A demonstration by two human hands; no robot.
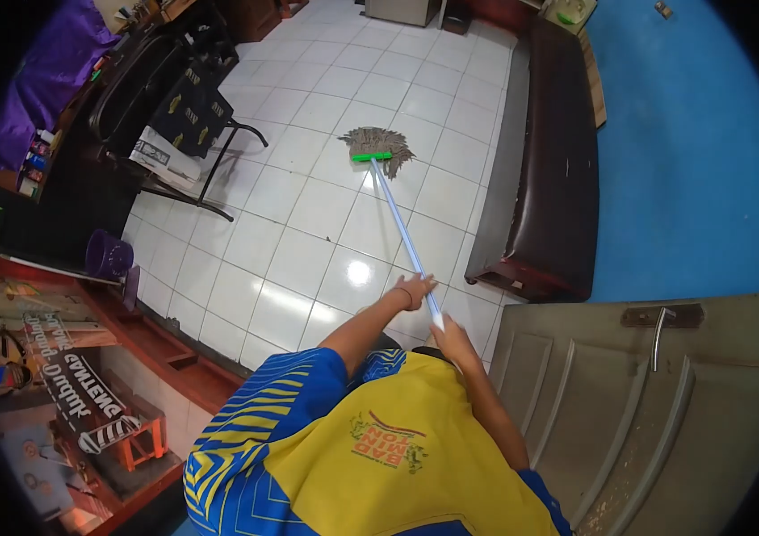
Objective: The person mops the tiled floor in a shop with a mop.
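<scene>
I hold a mop with both hands. Its long pale blue handle [397, 219] runs from my hands out to a green clamp and a grey-brown string head [377, 143] lying on the white tiled floor [299, 241]. My left hand [414, 290] grips the handle further down the shaft. My right hand [451, 338] grips the handle's near end, close to my yellow and blue shirt.
A dark brown bench [545, 170] runs along the blue wall at right. A grey door with a metal handle [661, 335] stands near right. A black chair with newspapers [169, 147] and a purple bucket [109, 255] are at left.
</scene>
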